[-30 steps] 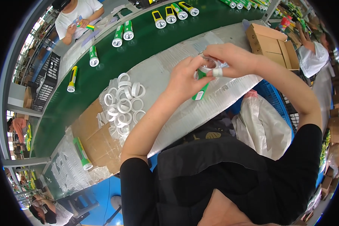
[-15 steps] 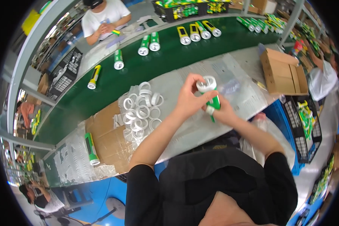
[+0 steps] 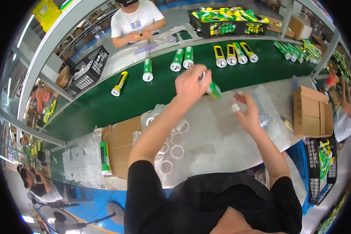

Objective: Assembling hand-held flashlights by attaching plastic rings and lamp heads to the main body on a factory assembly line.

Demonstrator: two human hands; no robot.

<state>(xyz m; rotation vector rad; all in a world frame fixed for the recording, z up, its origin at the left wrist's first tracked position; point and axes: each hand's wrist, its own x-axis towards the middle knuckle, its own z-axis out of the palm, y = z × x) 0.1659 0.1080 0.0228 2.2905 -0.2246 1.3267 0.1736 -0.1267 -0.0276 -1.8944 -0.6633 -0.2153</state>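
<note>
A worker's left grip (image 3: 191,83) closes round the lens end of a green flashlight (image 3: 214,91), which appears in the air near the edge of the green belt (image 3: 144,104), its blurred body free, perhaps for quick handling. The right grip (image 3: 248,114), fingers parted, hangs with nothing visible in it above the counter (image 3: 208,146). White rings (image 3: 177,145) lie partly behind the left forearm, likely for easy reach. Across the belt, flashlights (image 3: 177,60) point their lens ends toward the worker, presumably leaving the bodies in plain view.
</note>
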